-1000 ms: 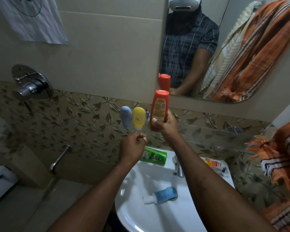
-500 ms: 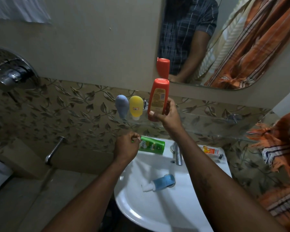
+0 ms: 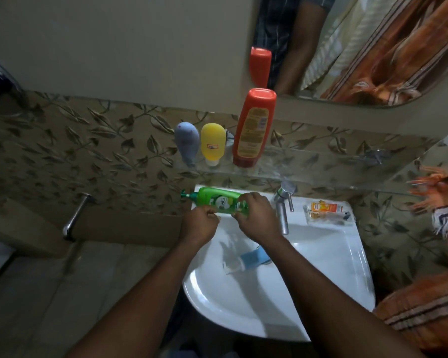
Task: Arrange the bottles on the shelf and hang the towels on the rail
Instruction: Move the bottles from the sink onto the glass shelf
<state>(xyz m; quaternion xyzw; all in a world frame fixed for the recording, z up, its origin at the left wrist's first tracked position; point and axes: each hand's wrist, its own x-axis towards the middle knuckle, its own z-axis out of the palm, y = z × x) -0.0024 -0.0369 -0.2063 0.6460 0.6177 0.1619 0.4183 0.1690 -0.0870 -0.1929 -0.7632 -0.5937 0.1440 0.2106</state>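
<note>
a view from above of two bare forearms reaching up from the bottom of the frame to a white sink (image 3: pixel 321 267) at centre right. a green bottle (image 3: pixel 217 201) with a pump top lies on its side on the sink's back rim, just above centre, pump pointing to the left. the right hand (image 3: pixel 256 218) has its fingers curled round the bottle's right end, gripping it. the left hand (image 3: pixel 199 223) is just beside it with fingers curled in, knuckles against the bottle's near edge; whether it really holds the bottle cannot be told.

above the hands a glass shelf (image 3: pixel 321 161) runs along a leaf-patterned tiled wall. three bottles stand on its left part, cap down: a grey-blue bottle (image 3: pixel 187 142), a yellow bottle (image 3: pixel 213 144) close beside it, and to their right a taller red bottle (image 3: pixel 254 127). no hand touches them.

a blue bottle (image 3: pixel 251 257) lies on its side in the basin, below the right hand, blurred. a metal tap (image 3: pixel 282 208) rises from the rim just right of that hand, and an orange tube (image 3: pixel 326 209) lies on the rim further right.

a mirror (image 3: pixel 373 47) fills the upper right and reflects the red bottle's top, a checked shirt and striped cloth. an orange striped towel (image 3: pixel 445 210) shows at the right edge, blurred, with more orange striped cloth at lower right.
</note>
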